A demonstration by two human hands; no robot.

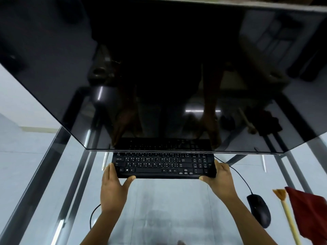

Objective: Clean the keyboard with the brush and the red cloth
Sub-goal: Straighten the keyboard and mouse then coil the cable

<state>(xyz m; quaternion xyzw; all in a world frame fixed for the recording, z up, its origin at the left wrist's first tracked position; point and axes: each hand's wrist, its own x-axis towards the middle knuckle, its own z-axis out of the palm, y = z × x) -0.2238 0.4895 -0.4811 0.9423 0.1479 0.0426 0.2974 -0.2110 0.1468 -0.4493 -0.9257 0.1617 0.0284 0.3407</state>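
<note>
A black keyboard point(162, 165) lies on the glass desk, its far edge hidden under the dark monitor. My left hand point(115, 188) holds its left end, thumb at the front edge and fingers along the side. My right hand point(220, 181) grips the right end the same way. A brush point(287, 213) with a pale yellow handle and tan bristles lies at the right, bristles pointing away from me. The red cloth point(309, 211) lies crumpled just right of the brush, at the frame's edge.
A large dark monitor point(159, 68) fills the upper view and overhangs the keyboard. A black wired mouse point(259, 210) sits between my right hand and the brush. The glass desk point(168, 209) has metal frame bars point(35, 183) on the left. A cable point(92, 214) loops near my left forearm.
</note>
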